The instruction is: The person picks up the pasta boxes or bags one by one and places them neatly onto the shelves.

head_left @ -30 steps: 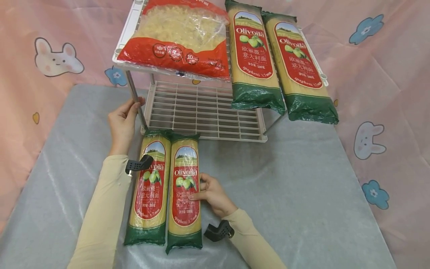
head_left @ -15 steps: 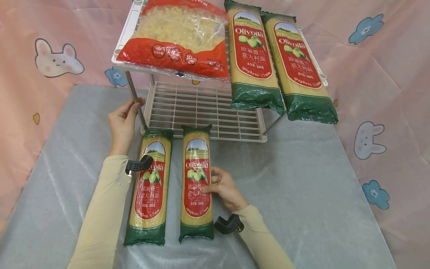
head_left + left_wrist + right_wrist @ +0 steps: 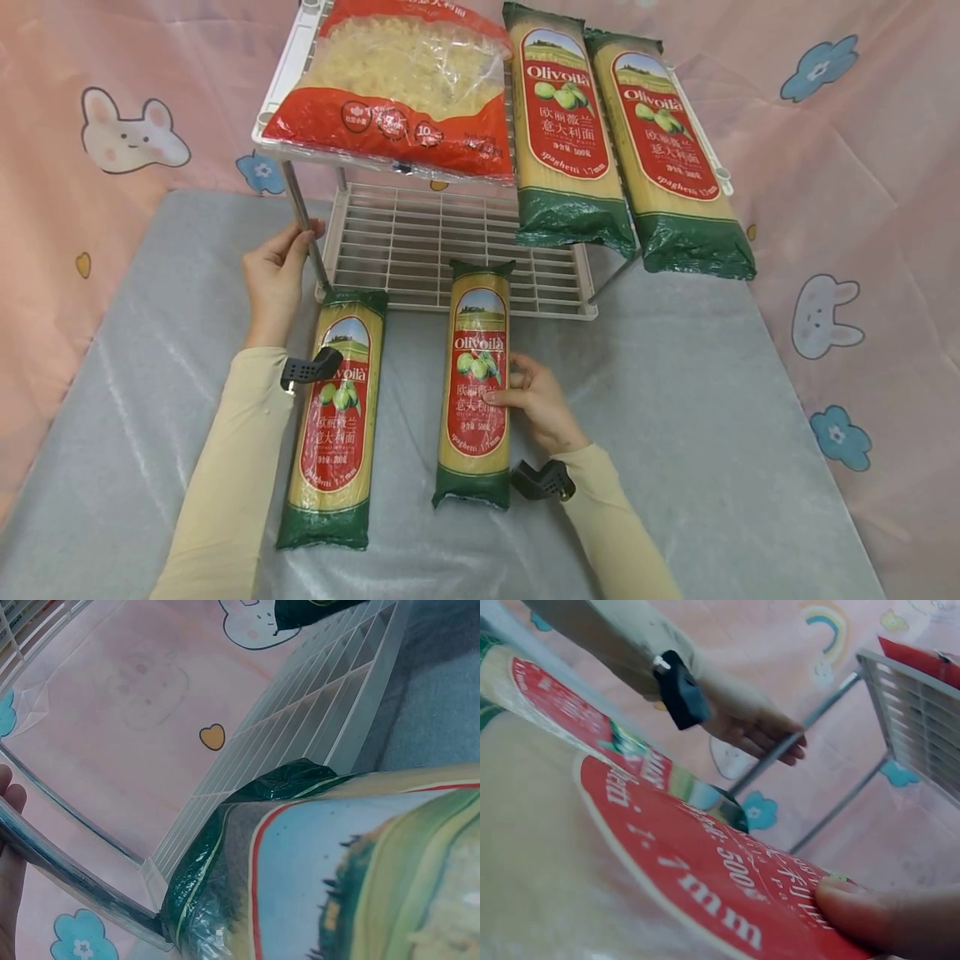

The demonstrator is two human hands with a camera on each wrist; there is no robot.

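Note:
My right hand [image 3: 540,404] grips a spaghetti pack [image 3: 476,375] by its right edge, thumb on the red label. The pack's green top end overlaps the front edge of the rack's lower shelf [image 3: 427,242] in the head view. With thumb and fingers, my left hand [image 3: 276,271] holds the front left metal post [image 3: 303,200] of the rack. Below that hand a second spaghetti pack [image 3: 333,433] lies on the table, its top against the foot of the post. In the right wrist view my thumb [image 3: 877,915] presses the wrapper; the other fingers are hidden.
The upper shelf [image 3: 281,92] bears a red bag of short pasta [image 3: 405,83] and two more spaghetti packs [image 3: 570,133], whose lower ends jut past its front edge. A grey cloth [image 3: 675,433] covers the table. Pink patterned fabric [image 3: 847,192] hangs behind.
My right hand has moved the spaghetti pack away from the other pack, rightward and up toward the lower shelf. The left hand has stayed on the post.

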